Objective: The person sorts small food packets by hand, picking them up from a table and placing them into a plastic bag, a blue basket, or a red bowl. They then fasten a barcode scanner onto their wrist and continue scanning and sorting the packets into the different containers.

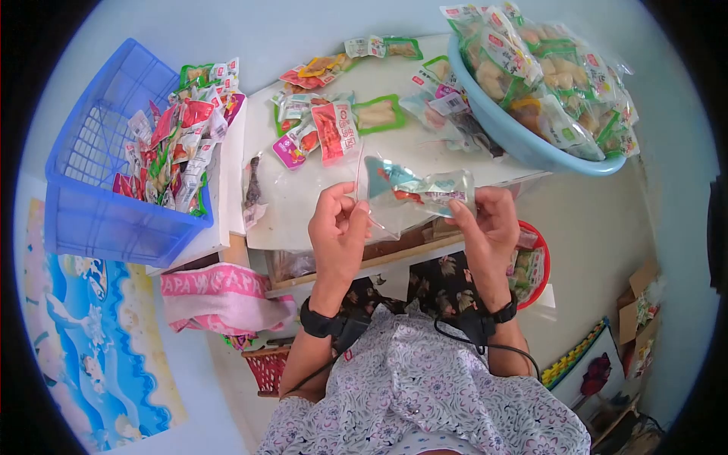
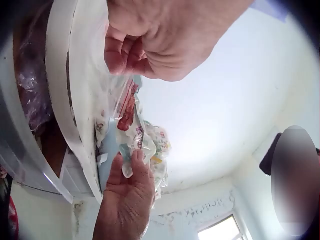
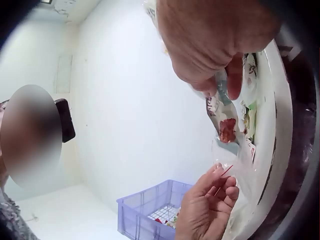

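Note:
My left hand [image 1: 337,239] pinches the edge of a clear plastic zip bag [image 1: 387,218], whose red seal line shows beside the fingertips. In my right hand [image 1: 487,231], thumb and fingers grip one end of a small snack packet [image 1: 449,184], teal and clear with reddish food inside. The packet lies level, and its far end overlaps the bag in the head view. From the right wrist, the packet [image 3: 227,129] points down toward the bag held by the left hand [image 3: 207,207]. The left wrist view shows the packet's red food [image 2: 127,112] beside the seal line.
On the white table [image 1: 296,216] lie several snack packets [image 1: 334,130]. A blue crate [image 1: 125,227] of packets stands left, and a light-blue basin [image 1: 546,155] heaped with bagged packets stands right. A red basin [image 1: 540,277] sits lower, and a pink towel [image 1: 220,299] hangs left.

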{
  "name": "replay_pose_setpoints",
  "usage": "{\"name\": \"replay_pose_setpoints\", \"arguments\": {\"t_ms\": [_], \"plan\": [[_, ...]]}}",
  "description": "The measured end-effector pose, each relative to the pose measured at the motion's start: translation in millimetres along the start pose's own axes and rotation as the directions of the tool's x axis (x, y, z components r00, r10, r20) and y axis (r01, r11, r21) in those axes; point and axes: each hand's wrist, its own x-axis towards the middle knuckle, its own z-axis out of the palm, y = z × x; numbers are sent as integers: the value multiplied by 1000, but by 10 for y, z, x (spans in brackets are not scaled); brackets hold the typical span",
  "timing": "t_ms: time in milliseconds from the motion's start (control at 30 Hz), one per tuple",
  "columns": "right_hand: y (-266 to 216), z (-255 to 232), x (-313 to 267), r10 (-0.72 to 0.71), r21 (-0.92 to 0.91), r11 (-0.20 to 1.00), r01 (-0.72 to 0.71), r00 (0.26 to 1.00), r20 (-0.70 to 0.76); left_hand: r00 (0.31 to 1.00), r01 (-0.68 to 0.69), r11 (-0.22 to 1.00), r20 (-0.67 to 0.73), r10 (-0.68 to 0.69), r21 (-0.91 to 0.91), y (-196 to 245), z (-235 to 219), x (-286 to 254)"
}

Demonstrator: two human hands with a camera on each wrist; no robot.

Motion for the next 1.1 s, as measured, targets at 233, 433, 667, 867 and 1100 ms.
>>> {"name": "replay_pose_setpoints", "arguments": {"t_ms": [233, 433, 667, 867, 1100], "plan": [[43, 107, 36, 146, -102, 987, -128, 970, 193, 993, -46, 999, 109, 44, 13, 93, 281, -49], [209, 407, 135, 261, -1, 961, -278, 902, 345, 980, -114, 992, 159, 122, -61, 108, 353, -4], [432, 766, 177, -160, -434, 778, 454, 811, 563, 991, -133, 991, -13, 133, -10, -42, -15, 133], [270, 643, 319, -293, -412, 783, 466, 861, 417, 996, -93, 996, -7, 93, 9, -224, -222, 193], [188, 45, 841, -252, -882, 373, 289, 946, 203, 995, -79, 997, 66, 81, -23, -250, -256, 189]]}}
